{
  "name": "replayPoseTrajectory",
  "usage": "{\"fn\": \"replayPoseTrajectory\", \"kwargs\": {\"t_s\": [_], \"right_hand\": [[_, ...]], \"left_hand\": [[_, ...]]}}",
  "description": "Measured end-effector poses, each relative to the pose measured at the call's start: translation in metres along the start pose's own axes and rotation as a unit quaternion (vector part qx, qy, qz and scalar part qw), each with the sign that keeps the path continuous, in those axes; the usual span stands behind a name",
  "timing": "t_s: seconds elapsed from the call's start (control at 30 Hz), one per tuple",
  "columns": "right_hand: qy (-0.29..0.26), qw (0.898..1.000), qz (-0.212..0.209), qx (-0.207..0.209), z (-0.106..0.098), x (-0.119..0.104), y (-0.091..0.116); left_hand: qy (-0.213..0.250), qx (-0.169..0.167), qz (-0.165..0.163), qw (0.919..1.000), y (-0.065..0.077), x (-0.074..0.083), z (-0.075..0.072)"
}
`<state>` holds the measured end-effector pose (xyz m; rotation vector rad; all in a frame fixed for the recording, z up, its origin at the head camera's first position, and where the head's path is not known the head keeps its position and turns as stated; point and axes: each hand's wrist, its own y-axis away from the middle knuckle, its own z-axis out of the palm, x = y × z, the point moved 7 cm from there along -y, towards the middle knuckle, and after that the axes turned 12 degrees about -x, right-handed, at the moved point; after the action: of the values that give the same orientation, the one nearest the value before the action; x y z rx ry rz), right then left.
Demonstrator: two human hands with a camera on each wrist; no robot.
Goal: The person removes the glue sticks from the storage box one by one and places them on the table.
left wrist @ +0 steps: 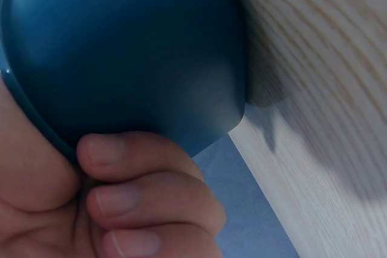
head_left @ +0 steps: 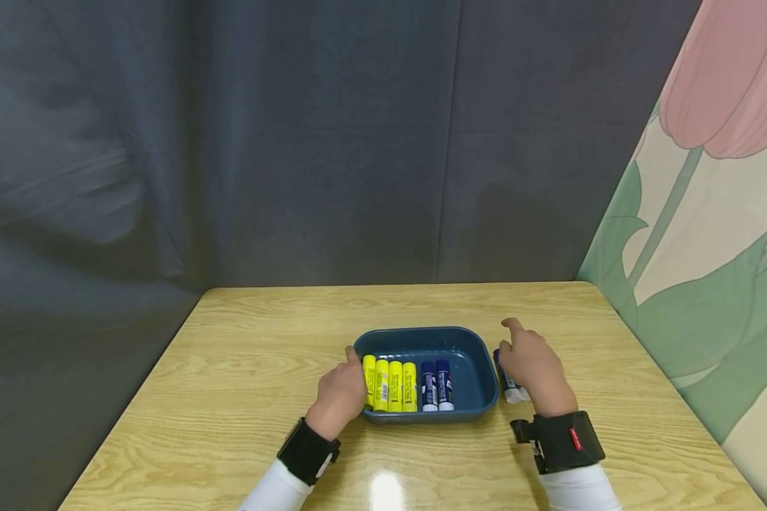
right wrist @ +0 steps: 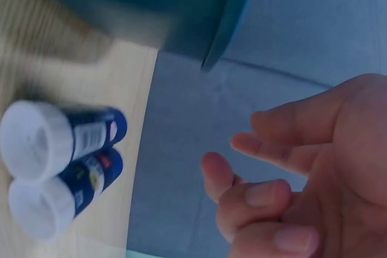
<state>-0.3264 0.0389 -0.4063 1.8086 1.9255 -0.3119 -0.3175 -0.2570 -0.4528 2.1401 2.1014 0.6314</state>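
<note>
A dark blue tray sits on the table with several yellow glue sticks in a row on its left side. Beside them in the tray lie two navy glue sticks with white ends. My left hand grips the tray's left wall, thumb at the rim and fingers curled against the outside. To the right of the tray, two more navy glue sticks lie side by side on the table. Over them my right hand hovers with loosely bent fingers, holding nothing and partly hiding them in the head view.
The light wooden table extends around the tray. A dark grey curtain hangs behind its far edge. On the right stands a wall painted with a pink tulip and green leaves.
</note>
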Motion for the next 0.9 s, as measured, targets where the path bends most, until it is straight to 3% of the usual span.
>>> {"fn": "replayPoseTrajectory", "kwargs": {"t_s": [0.27,0.53,0.9], "right_hand": [[0.021,1.0,0.001,0.014,0.009,-0.022,-0.001],[0.028,0.998,-0.03,0.037,0.024,-0.044,-0.004],[0.069,0.998,-0.015,-0.001,0.056,-0.054,-0.011]], "left_hand": [[-0.003,0.006,0.005,1.0,0.0,0.0,0.0],[-0.004,0.005,0.008,0.9999,0.0,0.001,0.0],[0.002,0.005,0.01,0.9999,0.001,0.002,-0.001]]}}
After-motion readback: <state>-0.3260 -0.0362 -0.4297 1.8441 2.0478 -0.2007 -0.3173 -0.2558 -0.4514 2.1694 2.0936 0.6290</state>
